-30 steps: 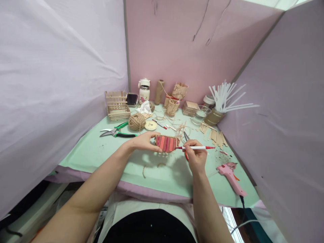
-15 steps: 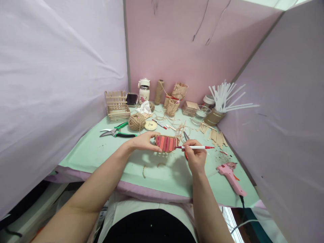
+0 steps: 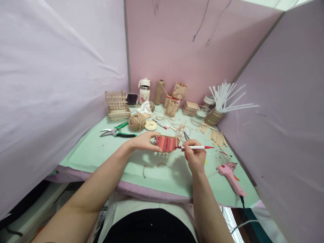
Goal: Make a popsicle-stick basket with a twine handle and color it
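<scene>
Between the thumb and fingers of my left hand [image 3: 145, 141] is a small wooden piece with red, pink and maroon stripes [image 3: 166, 144], its edge trimmed with twine. It is held up over the green tabletop [image 3: 101, 158]. My right hand [image 3: 196, 153] grips a white marker with red ends [image 3: 198, 147] in a writing hold. The marker's left tip meets the right edge of the striped piece. Just behind the right hand lie scissors [image 3: 186, 135], their handles mostly covered by it.
Green-handled pruning shears [image 3: 124, 135] and a ball of twine [image 3: 137, 122] lie left. A pink glue gun [image 3: 231, 177] rests at right, its cord over the edge. Behind stand a wooden stick basket [image 3: 118, 113], a bowl of water [image 3: 201, 114] and white glue sticks [image 3: 225, 98].
Almost nothing differs. Both hands keep their holds, and the marker tip stays at the striped piece's right edge.
</scene>
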A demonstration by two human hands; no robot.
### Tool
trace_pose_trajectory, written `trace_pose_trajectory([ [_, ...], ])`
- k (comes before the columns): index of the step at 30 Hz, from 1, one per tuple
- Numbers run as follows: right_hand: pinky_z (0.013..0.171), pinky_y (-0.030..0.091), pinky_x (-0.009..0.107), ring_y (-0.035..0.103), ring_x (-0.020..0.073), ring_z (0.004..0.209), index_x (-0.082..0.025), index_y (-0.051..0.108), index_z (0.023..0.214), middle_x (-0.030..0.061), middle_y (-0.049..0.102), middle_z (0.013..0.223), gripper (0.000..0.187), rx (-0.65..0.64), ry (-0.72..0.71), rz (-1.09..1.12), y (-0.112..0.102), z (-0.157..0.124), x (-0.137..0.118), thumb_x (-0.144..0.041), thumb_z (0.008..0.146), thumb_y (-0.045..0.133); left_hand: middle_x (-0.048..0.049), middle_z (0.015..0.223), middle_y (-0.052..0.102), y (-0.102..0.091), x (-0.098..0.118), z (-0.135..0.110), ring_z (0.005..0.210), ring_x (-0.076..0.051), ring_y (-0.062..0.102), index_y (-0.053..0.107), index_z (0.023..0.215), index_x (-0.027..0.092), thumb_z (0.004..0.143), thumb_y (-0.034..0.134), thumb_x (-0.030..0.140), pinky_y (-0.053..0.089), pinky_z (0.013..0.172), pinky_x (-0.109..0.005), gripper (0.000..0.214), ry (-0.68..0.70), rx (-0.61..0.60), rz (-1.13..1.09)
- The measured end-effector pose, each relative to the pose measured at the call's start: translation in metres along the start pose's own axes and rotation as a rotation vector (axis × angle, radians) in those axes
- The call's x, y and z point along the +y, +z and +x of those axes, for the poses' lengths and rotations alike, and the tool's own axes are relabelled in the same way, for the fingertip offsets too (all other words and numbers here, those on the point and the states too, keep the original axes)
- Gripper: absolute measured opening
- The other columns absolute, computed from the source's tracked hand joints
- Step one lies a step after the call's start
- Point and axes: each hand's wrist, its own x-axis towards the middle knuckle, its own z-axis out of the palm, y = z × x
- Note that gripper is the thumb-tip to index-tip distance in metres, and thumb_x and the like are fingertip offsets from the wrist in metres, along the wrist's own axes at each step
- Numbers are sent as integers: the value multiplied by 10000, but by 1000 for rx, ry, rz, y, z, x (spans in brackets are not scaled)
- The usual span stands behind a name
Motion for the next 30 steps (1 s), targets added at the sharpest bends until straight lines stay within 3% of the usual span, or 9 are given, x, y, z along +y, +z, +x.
trace_pose_trajectory([
  [7,527,411,270,558,147,586,-199,637,753,6,625,647,160,64,-10,-27,4,2,-4,-347,813,626,-52,1044,680,0,-1,0,979,-237,612,662,1035,143,657,773,504,449,881,-304,534,5,-1,-7],
  [16,519,410,261,536,138,552,-201,619,692,-8,604,601,135,39,-28,-32,3,3,-5,-295,788,606,-58,1078,688,0,-1,0,995,-245,616,657,1096,149,656,773,498,456,898,-325,573,5,-3,-8],
  [30,620,475,298,638,181,701,-205,656,811,19,660,703,145,80,-10,-34,5,3,-8,-345,827,627,-60,1076,699,1,2,0,1010,-247,616,665,1081,150,645,776,507,460,909,-329,575,8,13,-18],
])
